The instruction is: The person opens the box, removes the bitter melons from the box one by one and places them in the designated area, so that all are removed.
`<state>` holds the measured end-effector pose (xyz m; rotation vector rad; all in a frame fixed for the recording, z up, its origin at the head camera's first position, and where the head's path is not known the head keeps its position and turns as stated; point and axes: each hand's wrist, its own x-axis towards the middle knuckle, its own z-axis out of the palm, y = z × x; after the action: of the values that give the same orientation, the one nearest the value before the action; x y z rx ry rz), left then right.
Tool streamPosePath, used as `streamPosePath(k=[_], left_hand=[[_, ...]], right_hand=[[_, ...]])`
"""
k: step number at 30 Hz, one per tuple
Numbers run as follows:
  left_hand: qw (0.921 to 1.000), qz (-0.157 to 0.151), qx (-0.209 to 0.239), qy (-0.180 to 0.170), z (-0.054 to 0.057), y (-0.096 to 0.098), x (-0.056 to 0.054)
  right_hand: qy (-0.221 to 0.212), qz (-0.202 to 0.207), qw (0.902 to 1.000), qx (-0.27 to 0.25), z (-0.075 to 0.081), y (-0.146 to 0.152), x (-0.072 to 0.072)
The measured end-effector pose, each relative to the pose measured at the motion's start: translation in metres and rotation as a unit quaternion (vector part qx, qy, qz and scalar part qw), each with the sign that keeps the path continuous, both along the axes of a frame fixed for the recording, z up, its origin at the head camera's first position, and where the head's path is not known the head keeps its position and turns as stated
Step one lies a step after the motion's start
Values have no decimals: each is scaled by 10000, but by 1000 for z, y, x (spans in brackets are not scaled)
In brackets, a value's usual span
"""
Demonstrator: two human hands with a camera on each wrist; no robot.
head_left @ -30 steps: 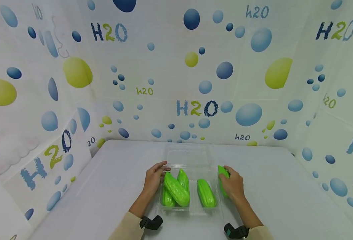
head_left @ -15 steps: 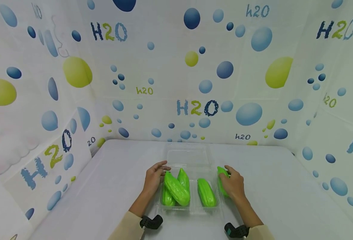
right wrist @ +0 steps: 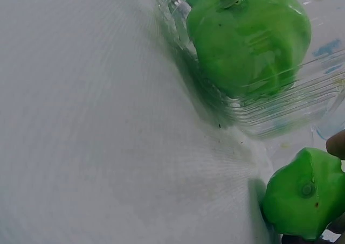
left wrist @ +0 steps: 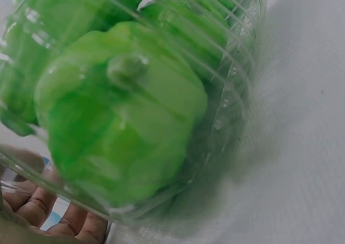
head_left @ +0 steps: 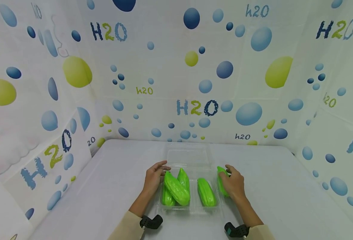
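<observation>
A clear plastic clamshell box (head_left: pixel 194 204) stands in front of me, its lid (head_left: pixel 187 156) folded back flat. Several green ridged gourds lie inside: one gourd (head_left: pixel 177 189) lies slanted over two others on the left, and a separate gourd (head_left: pixel 206 192) is at the right. My left hand (head_left: pixel 154 176) is at the box's left side, fingers loosely extended by the rim; the left wrist view shows its fingers (left wrist: pixel 40 206) just outside the clear wall. My right hand (head_left: pixel 232 182) grips another gourd (right wrist: pixel 304 195) just outside the box's right wall, thumb on its near side.
A white cloth covers the table (head_left: pixel 104 186). Behind and at both sides rises a white curtain (head_left: pixel 164 66) printed with bubbles and lettering. Each wrist wears a black camera strap (head_left: pixel 151 222).
Over the last second the right hand and its gourd have shifted very slightly toward the box. The left hand and the gourds in the box stay put.
</observation>
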<state>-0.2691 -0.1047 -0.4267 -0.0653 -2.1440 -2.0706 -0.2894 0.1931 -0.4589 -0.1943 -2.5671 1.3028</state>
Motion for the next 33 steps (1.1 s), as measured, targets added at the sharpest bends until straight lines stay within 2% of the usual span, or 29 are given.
streamPosePath(k=[6,12,16,18,21,26,29,33], left_hand=[[10000,-9,-55,7,0,0,0],[10000,-32,-36,47,-1,0,-1],[10000,-11,-72,24,-1,0,-1],[10000,11,-87,3,-4,0,-4],[10000,46,-36,-13,-15,-2,-13],[9999,130,-20,29,-31,-3,-24],[9999,146,-25,67,-34,-3,-25],[9999,116,0,55,-32,-3,-25]], right_hand=[[201,-23,9998,-45,5,0,0],[185,-101,9997,106,9,0,0],[405,-126,9989,176,13,-1,0],[539,-105,9983,189,15,-3,0],[671,-33,9977,126,20,-6,3],[688,84,9976,34,28,-11,8],[650,167,9977,30,31,-14,9],[666,297,9973,18,35,-17,10]])
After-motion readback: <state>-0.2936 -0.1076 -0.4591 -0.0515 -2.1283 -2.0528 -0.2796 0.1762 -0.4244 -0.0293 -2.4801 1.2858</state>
